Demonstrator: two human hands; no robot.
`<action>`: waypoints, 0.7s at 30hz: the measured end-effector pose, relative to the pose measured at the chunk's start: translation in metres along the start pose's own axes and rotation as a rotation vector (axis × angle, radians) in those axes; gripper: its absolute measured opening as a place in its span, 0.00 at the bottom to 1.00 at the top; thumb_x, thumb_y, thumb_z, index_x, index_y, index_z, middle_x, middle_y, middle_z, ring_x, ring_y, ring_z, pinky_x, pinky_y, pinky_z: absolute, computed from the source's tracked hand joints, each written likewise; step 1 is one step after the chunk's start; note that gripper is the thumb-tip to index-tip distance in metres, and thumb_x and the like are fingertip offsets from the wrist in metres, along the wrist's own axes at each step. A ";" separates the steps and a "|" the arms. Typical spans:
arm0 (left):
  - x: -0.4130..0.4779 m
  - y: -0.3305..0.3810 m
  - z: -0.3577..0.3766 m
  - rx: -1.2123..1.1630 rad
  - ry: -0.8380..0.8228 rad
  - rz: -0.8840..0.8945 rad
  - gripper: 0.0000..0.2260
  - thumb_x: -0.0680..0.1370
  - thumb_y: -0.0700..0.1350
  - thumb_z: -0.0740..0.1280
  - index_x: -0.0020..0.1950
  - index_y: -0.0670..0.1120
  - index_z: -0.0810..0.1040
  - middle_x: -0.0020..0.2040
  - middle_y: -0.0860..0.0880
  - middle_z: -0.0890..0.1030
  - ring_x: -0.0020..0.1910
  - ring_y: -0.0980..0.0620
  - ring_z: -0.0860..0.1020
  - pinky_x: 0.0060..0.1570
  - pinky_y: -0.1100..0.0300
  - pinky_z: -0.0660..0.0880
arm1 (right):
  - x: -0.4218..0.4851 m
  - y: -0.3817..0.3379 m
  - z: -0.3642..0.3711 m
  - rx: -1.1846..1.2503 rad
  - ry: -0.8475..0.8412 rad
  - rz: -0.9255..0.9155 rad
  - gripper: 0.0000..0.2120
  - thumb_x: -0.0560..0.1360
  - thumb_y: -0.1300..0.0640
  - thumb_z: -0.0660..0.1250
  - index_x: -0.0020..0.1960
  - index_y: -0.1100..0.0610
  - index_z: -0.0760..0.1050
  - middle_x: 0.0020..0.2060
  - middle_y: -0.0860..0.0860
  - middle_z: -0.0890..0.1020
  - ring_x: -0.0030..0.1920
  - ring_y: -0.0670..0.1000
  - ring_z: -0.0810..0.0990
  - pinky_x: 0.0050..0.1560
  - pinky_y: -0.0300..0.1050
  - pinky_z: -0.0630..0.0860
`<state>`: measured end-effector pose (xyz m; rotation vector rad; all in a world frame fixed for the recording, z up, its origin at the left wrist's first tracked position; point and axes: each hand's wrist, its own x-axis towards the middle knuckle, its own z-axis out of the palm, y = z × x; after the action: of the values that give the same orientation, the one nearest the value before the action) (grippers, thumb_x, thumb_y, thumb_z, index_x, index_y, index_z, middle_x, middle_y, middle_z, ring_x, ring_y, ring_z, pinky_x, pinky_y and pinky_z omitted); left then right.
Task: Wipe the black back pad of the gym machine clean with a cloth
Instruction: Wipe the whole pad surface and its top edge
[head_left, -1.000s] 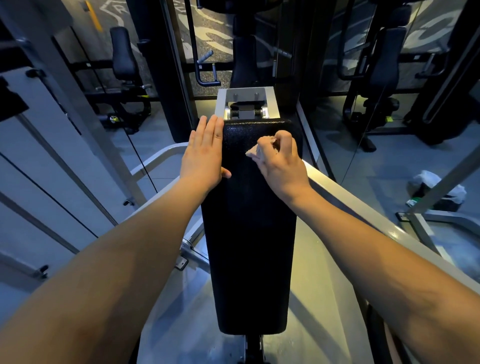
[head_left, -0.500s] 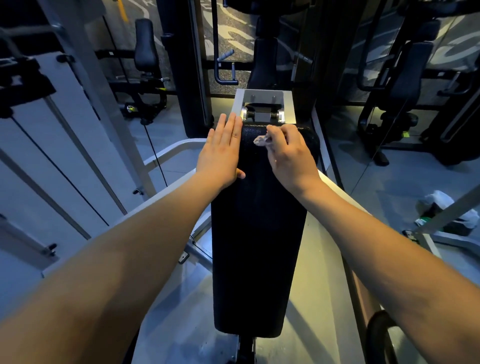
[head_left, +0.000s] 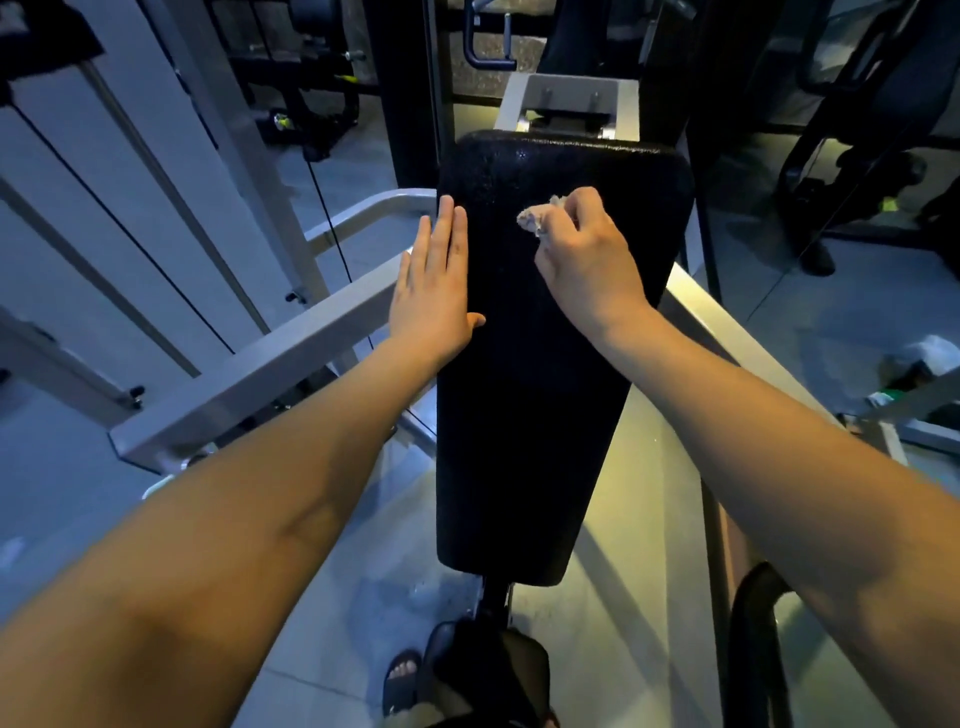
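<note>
Two hands on the black back pad (head_left: 535, 395) | right hand (head_left: 587, 260) pinches a small crumpled cloth (head_left: 535, 218), which sticks out beyond its curled fingers (head_left: 582, 210), on the pad's upper part | left hand (head_left: 434, 291) lies flat on the pad's left edge, fingers straight and together

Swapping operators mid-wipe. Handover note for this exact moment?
Left hand: open, flat against the left edge of the black back pad, steadying it.
Right hand: fingers closed on the crumpled cloth, pressed on the pad's upper part, just below its top edge.
Done: the wipe is under way near the top; how much is already clean cannot be told from the picture.
Left: probably the middle and lower pad, down to the bottom edge, with the left hand kept bracing.
</note>
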<state>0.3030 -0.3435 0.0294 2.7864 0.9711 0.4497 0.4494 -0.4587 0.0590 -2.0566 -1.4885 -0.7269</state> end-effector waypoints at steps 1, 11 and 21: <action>0.000 0.000 0.001 0.002 0.002 -0.003 0.57 0.73 0.49 0.77 0.81 0.47 0.33 0.81 0.50 0.32 0.81 0.45 0.39 0.80 0.44 0.47 | -0.006 -0.001 0.003 0.010 -0.025 0.000 0.05 0.77 0.67 0.67 0.52 0.67 0.77 0.48 0.63 0.75 0.38 0.60 0.76 0.34 0.44 0.64; 0.001 0.005 0.008 0.066 0.038 -0.040 0.57 0.73 0.49 0.77 0.81 0.47 0.33 0.81 0.51 0.31 0.82 0.42 0.44 0.79 0.45 0.54 | -0.065 -0.019 0.040 0.041 -0.213 0.058 0.14 0.77 0.65 0.70 0.62 0.65 0.78 0.48 0.62 0.75 0.38 0.62 0.77 0.33 0.44 0.63; 0.002 0.010 -0.010 0.111 -0.006 -0.039 0.58 0.72 0.53 0.78 0.82 0.47 0.35 0.80 0.53 0.30 0.67 0.41 0.69 0.60 0.45 0.77 | -0.126 -0.024 0.026 0.106 -0.366 0.055 0.04 0.77 0.60 0.66 0.46 0.61 0.74 0.45 0.57 0.72 0.32 0.58 0.71 0.25 0.52 0.73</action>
<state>0.3068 -0.3499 0.0417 2.8592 1.0789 0.3933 0.3972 -0.5214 -0.0431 -2.2217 -1.6133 -0.2494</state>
